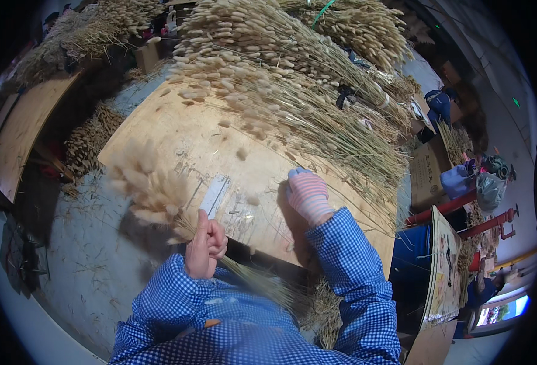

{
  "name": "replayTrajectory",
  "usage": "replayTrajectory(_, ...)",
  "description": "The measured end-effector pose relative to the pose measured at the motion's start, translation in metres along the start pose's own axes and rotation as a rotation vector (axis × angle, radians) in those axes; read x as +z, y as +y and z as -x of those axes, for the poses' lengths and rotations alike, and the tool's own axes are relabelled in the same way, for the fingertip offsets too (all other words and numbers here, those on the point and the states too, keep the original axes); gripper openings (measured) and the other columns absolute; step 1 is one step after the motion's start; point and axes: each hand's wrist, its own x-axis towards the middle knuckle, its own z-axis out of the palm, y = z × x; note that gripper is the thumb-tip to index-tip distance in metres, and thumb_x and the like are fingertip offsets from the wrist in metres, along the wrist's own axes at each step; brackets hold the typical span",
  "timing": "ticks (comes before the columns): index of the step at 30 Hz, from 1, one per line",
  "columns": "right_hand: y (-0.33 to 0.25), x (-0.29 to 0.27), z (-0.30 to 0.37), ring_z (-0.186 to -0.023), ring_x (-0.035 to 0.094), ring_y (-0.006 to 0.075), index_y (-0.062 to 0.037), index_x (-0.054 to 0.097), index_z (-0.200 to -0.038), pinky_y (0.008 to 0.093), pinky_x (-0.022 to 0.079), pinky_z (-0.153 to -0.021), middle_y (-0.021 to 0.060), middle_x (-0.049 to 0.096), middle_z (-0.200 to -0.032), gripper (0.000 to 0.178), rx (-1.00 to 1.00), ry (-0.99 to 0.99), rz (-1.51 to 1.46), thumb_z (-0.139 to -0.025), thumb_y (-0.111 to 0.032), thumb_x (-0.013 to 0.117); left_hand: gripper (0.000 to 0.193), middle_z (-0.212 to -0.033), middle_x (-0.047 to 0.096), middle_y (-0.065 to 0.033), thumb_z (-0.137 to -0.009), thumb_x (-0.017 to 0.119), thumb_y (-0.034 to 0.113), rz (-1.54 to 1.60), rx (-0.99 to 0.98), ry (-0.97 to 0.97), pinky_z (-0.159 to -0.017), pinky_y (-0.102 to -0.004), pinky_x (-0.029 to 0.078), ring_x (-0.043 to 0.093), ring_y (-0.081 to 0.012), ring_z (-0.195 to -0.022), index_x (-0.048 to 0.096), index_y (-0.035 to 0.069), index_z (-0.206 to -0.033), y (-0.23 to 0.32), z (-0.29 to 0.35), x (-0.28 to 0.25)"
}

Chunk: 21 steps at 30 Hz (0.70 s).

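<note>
My left hand (204, 248), bare, is closed around the stems of a bunch of dried bunny tail grass (153, 188). The fluffy cream heads fan out to the left past the table edge, and the stems (259, 283) run down to the right in front of my apron. Over the table's right half is my right hand (308, 193), in a pink and white striped glove with bluish fingertips. Its fingers are curled in, close to the loose stalks; whatever they may pinch is hidden. A white strip (215, 196) lies on the board just beyond my left thumb.
A large heap of dried grass (268, 79) covers the far side of the wooden table (177, 128). At the right stand a cardboard box (428, 173), red pipes (487, 224) and another board (442, 267). A person (440, 106) bends over at the far right. Stalks litter the floor (86, 243).
</note>
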Motion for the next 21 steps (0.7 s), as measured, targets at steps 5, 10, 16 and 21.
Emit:
replayTrajectory(5,-0.021,-0.018,0.063,-0.076,0.064,0.0298,-0.0049,0.059,-0.095,0.0380,0.051,-0.067,0.0146,0.063,-0.084,0.016,-0.131,0.137,-0.509,-0.082,-0.014,0.062,0.050,-0.071,0.029,0.0074,-0.100,0.046,0.038,0.030,0.028,-0.053,-0.043,-0.0158,0.017,0.021,0.0004,-0.051,0.043,-0.002,-0.131,0.004,-0.002,0.005)
replayTrajectory(10,-0.047,-0.008,0.103,-0.074,0.064,0.0271,-0.0048,0.058,-0.095,0.0325,0.050,-0.066,0.0115,0.062,-0.081,0.012,-0.263,0.091,-0.789,-0.084,-0.009,0.062,0.046,-0.069,0.028,0.0074,-0.100,0.048,0.038,0.054,0.034,-0.078,-0.043,-0.0163,0.018,0.022,0.0001,-0.051,0.050,-0.002,-0.122,0.002,-0.002,0.005)
replayTrajectory(16,-0.055,0.005,0.128,-0.083,0.067,0.0239,-0.0039,0.061,-0.100,0.0324,0.052,-0.072,0.0109,0.068,-0.091,0.014,-0.227,-0.020,-0.913,-0.087,-0.010,0.060,0.046,-0.066,0.031,0.0038,-0.103,0.040,0.039,0.096,0.090,-0.130,-0.042,-0.0184,0.020,0.024,-0.0031,-0.049,0.043,0.009,-0.068,-0.002,-0.003,0.001)
replayTrajectory(21,-0.021,0.015,0.149,-0.077,0.068,0.0212,-0.0030,0.065,-0.098,0.0300,0.053,-0.071,0.0109,0.070,-0.087,0.022,0.000,-0.050,-0.892,-0.092,-0.022,0.057,0.057,-0.066,0.029,0.0023,-0.103,0.028,0.048,0.112,0.123,-0.079,-0.041,-0.0197,0.021,0.025,-0.0059,-0.051,0.031,0.013,-0.058,-0.001,-0.001,0.003)
